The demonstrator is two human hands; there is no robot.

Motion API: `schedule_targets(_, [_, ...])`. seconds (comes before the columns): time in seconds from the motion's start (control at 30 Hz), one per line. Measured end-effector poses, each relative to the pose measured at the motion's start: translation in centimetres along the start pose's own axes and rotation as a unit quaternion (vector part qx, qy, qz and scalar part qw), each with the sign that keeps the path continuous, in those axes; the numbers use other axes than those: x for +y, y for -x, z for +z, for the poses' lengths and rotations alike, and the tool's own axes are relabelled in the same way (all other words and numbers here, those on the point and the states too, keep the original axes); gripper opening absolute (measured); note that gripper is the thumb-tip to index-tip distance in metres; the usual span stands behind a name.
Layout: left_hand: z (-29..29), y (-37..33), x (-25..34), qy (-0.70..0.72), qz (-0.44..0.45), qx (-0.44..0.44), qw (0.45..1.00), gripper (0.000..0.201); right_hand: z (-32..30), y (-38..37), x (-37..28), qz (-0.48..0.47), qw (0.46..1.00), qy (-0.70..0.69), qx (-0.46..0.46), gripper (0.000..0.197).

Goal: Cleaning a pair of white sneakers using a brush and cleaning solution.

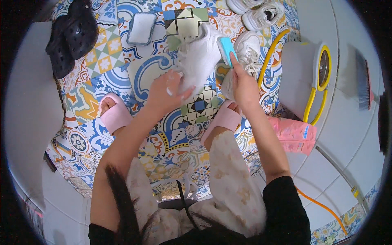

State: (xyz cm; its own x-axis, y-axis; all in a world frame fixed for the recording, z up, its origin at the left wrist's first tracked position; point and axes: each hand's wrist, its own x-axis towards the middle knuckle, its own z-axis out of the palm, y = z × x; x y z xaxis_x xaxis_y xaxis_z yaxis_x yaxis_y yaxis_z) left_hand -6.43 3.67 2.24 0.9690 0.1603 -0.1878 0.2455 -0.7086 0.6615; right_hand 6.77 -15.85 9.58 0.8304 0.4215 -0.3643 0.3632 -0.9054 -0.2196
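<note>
My right hand (pixel 246 87) clasped a turquoise scrub brush (pixel 227 50); my left hand (pixel 164 93), flecked with foam (pixel 169 91), had its fingers parted, though whether they gripped I couldn't tell. I judged the scrubbing begun but unfinished, with foam left to clear. The blurred white item (pixel 199 61), perhaps a shoe, lay at my left fingertips, between them and the brush, near 1 laced white sneaker (pixel 248 47).

You are in what looks like a home washroom: a patterned tile floor (pixel 175 141) fills the middle of the frame, pale wall tiles (pixel 347 139) line the right side, pink slippers (pixel 116 116) cover your feet, black clogs (pixel 83 34) lie upper left, and a white-and-yellow bucket (pixel 297 73) stands upper right.
</note>
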Motion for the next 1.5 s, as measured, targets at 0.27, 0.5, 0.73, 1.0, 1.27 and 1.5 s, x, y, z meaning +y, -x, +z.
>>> schedule_targets(0.27, [2.4,-7.5,-3.3,-0.012,0.123,0.100,0.987,0.064,2.3,1.8,0.0,0.024,0.999,-0.045,0.017,0.055])
schedule_targets(0.5, [0.5,-8.8,0.1,0.072,-0.076,-0.134,0.985,0.090,3.4,3.2,-0.5,0.051,0.980,-0.192,0.010,0.056])
schedule_targets(0.73, [3.2,-7.5,-1.1,0.164,-0.065,-0.121,0.977,0.085,4.3,2.8,-0.9,-0.117,0.992,0.011,0.035,0.065])
schedule_targets(1.0, [3.5,-7.7,-0.4,0.181,-0.055,-0.093,0.977,0.081,2.8,1.4,-3.0,-0.055,0.996,0.072,-0.022,0.070])
schedule_targets(1.27, [3.6,-8.0,1.2,0.173,-0.102,-0.111,0.973,0.071,2.2,-1.3,-3.3,-0.053,0.990,0.130,-0.010,0.068])
schedule_targets(1.5, [2.1,-8.1,1.2,0.200,-0.132,-0.118,0.964,0.068,2.0,0.0,-3.3,-0.022,0.995,0.070,-0.064,0.071])
